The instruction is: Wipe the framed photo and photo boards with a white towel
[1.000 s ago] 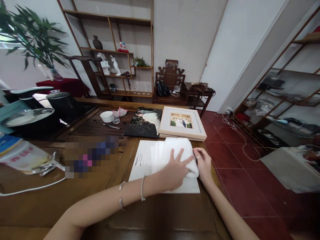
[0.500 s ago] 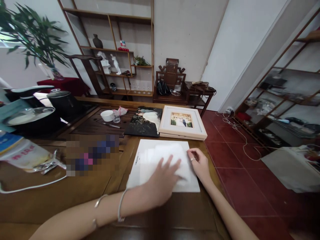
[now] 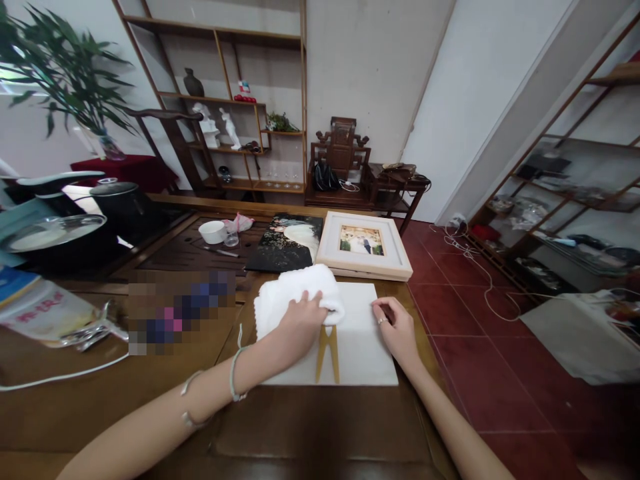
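A flat white board [image 3: 356, 347] lies on the wooden table [image 3: 320, 427] in front of me. My left hand [image 3: 300, 323] is closed on a bunched white cloth [image 3: 293, 293] that rests on the board's far left part. A small yellow stand-like piece [image 3: 327, 353] shows on the board just below that hand. My right hand [image 3: 397, 330] rests on the board's right edge, fingers curled down against it, a ring on one finger.
A white picture frame [image 3: 365, 243] and a dark photo print [image 3: 287, 243] lie just beyond the board. A white bowl [image 3: 213, 231] and pots [image 3: 120, 200] stand to the left. A plastic bag [image 3: 50, 310] lies at the left edge. Red tiled floor with cables is on the right.
My left hand has slid the white cloth from the board's right side to its far left. A yellow piece on the board now shows. My right hand has stayed at the right edge.
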